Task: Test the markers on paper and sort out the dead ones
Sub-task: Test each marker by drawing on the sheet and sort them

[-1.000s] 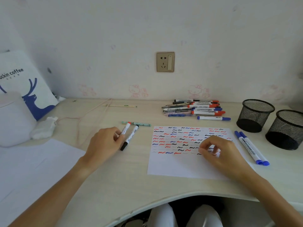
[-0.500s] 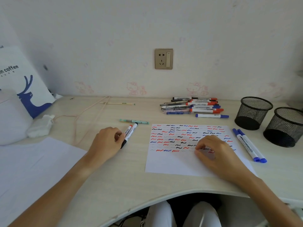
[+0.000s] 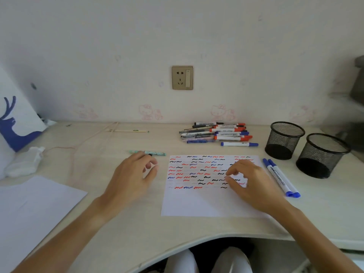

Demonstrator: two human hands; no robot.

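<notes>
Markers point(image 3: 218, 133) lay heaped beyond the far edge of the paper point(image 3: 204, 201), with two blue-capped ones point(image 3: 280, 177) just beside its right edge and two mesh cups point(image 3: 284, 139) further right. The paper, on the counter point(image 3: 137, 223), carried rows of red, blue and black squiggles. The step in hand appeared to be a pause between tests, neither hand plainly holding a marker. The left hand point(image 3: 131, 178) hovered left of the paper, fingers loosely curled, its grip seemingly released; a dark tip near its fingertips point(image 3: 151, 164) could not be identified. The right hand point(image 3: 250, 184) rested on the paper's right part, fingers bent downward, holding nothing visible. The next move probably called for reaching past the paper to the heap, uncapping one marker and scribbling in the blank area.
</notes>
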